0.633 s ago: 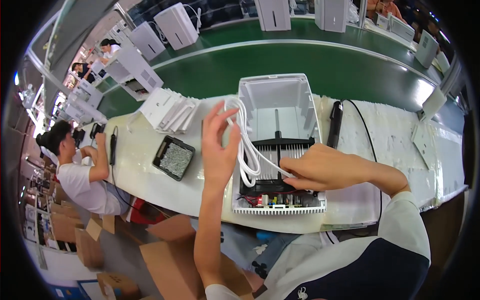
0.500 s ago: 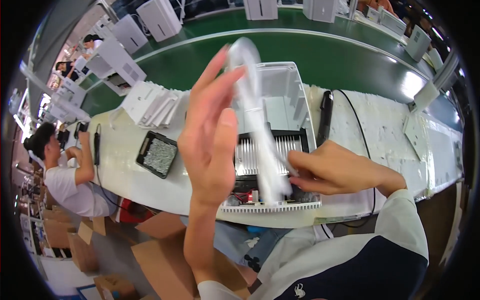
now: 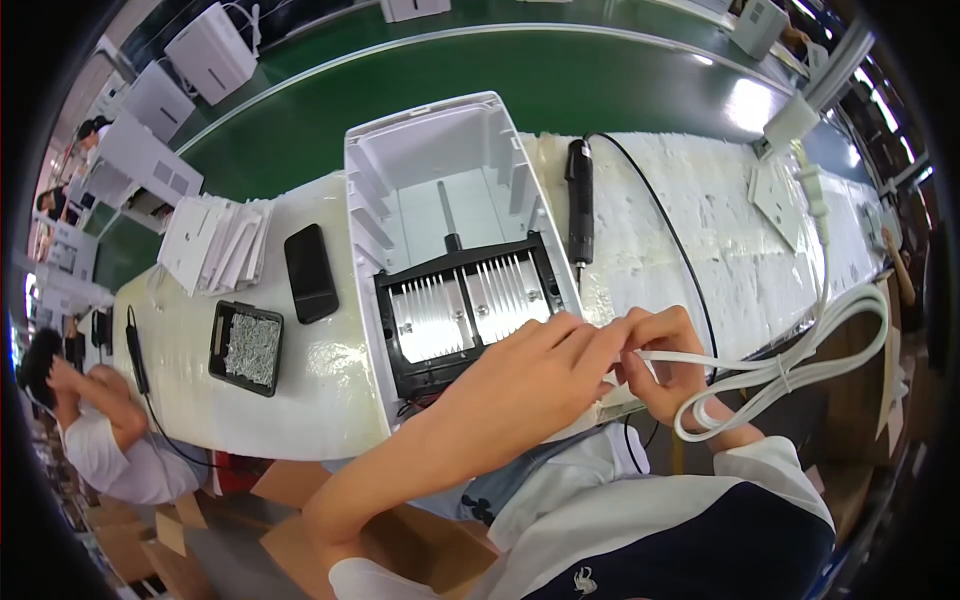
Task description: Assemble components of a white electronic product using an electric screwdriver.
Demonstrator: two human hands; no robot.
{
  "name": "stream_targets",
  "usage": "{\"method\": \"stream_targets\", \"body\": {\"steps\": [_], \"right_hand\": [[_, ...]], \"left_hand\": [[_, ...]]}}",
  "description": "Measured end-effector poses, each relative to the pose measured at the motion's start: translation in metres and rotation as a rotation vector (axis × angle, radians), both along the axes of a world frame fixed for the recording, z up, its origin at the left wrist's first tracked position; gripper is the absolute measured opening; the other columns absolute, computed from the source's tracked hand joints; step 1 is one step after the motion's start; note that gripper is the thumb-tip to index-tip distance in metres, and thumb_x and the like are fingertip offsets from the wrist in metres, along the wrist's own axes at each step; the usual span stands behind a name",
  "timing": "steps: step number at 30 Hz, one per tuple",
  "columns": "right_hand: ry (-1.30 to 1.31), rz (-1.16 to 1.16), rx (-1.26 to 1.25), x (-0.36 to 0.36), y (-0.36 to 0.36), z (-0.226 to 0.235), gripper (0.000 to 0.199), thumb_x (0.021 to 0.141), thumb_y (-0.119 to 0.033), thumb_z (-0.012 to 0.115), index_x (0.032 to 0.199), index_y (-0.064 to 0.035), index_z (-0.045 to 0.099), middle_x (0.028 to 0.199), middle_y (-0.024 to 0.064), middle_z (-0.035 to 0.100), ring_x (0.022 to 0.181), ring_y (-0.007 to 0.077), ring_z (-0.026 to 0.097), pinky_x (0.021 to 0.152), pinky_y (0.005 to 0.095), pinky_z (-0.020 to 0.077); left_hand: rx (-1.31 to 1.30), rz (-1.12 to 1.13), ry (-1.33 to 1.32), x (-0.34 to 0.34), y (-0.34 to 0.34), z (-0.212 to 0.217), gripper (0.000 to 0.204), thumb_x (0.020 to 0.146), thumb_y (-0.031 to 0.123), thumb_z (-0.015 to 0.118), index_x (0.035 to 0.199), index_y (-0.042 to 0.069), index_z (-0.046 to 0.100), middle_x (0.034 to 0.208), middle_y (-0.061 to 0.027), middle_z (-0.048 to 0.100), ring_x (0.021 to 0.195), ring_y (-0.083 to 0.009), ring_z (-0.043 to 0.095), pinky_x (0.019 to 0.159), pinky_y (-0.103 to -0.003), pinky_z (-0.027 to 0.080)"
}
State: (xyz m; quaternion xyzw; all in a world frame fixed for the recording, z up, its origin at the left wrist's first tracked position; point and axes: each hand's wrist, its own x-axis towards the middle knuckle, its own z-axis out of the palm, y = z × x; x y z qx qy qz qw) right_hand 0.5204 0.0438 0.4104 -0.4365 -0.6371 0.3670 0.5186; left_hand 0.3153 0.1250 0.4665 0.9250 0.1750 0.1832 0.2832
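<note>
My left hand [image 3: 545,372] reaches across to the right, its fingers closed in a pinch at the end of a white cable. My right hand [image 3: 668,362] meets it there, thumb and fingers closed round the same cable. The cable's tip is hidden between the fingers. The rest of the white cable [image 3: 800,378] hangs in a tied, looped bundle to the right of my right hand, a pale plug [image 3: 813,188] rising above it. Just left of the hands lies an open white housing [image 3: 440,135], with a black-framed unit of silvery fins [image 3: 428,318] in its near end.
A black electric screwdriver [image 3: 580,205] lies right of the housing, its cord curving toward me. Left are a black phone [image 3: 311,273], a black tray of small screws [image 3: 247,348] and stacked white panels [image 3: 208,242]. A green conveyor [image 3: 600,90] runs behind. Another person [image 3: 120,440] sits at far left.
The cable bundle has swung from over the housing to the right side. My left hand has come down and right to meet my right hand. The view has shifted, and the phone now shows.
</note>
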Motion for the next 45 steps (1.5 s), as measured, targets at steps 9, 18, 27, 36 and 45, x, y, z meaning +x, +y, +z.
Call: {"method": "stream_targets", "body": {"steps": [9, 18, 27, 36, 45], "right_hand": [[0.197, 0.071, -0.133, -0.005, -0.004, -0.011, 0.021, 0.094, 0.000, 0.057, 0.105, -0.0079, 0.041, 0.086, 0.0112, 0.054, 0.072, 0.0152, 0.048, 0.069, 0.0299, 0.0427], [0.172, 0.150, -0.020, -0.009, -0.004, -0.035, 0.027, 0.096, 0.006, 0.052, 0.110, -0.0099, 0.036, 0.094, 0.0159, 0.051, 0.066, 0.0115, 0.042, 0.059, 0.0253, 0.0404], [0.289, 0.105, -0.023, -0.012, 0.000, -0.043, 0.021, 0.101, -0.003, 0.050, 0.109, -0.0081, 0.032, 0.082, 0.0109, 0.044, 0.060, 0.0111, 0.038, 0.053, 0.0254, 0.0350], [0.413, 0.075, -0.187, -0.013, -0.007, -0.051, 0.022, 0.100, -0.005, 0.052, 0.111, -0.0043, 0.033, 0.084, 0.0106, 0.049, 0.068, 0.0135, 0.043, 0.060, 0.0288, 0.0371], [-0.378, 0.543, -0.603, 0.076, 0.028, -0.012, 0.032, 0.088, -0.029, 0.074, 0.100, -0.0022, 0.064, 0.085, 0.0101, 0.067, 0.070, 0.0220, 0.067, 0.064, 0.0320, 0.0517]], "left_hand": [[-0.203, -0.009, 0.032, -0.004, 0.005, -0.012, 0.022, 0.089, 0.012, 0.067, 0.103, 0.003, 0.053, 0.097, -0.0119, 0.056, 0.093, -0.0291, 0.058, 0.079, -0.039, 0.049], [-0.146, 0.030, 0.138, -0.011, 0.003, -0.017, 0.019, 0.091, 0.017, 0.068, 0.096, 0.003, 0.056, 0.088, -0.0080, 0.060, 0.076, -0.0260, 0.065, 0.063, -0.036, 0.052], [0.258, -0.032, 0.157, -0.002, -0.005, -0.017, 0.036, 0.093, 0.019, 0.064, 0.113, -0.011, 0.064, 0.096, -0.0144, 0.066, 0.084, -0.0241, 0.071, 0.072, -0.028, 0.059], [0.709, 0.062, 0.301, 0.001, -0.034, -0.017, 0.056, 0.101, 0.040, 0.048, 0.102, -0.011, 0.072, 0.086, -0.0205, 0.069, 0.080, -0.0313, 0.071, 0.083, -0.042, 0.058], [0.428, 0.575, -0.198, -0.108, 0.058, -0.002, 0.037, 0.078, 0.000, 0.069, 0.115, 0.002, 0.067, 0.106, -0.0117, 0.071, 0.097, -0.0309, 0.070, 0.085, -0.037, 0.057]]}}
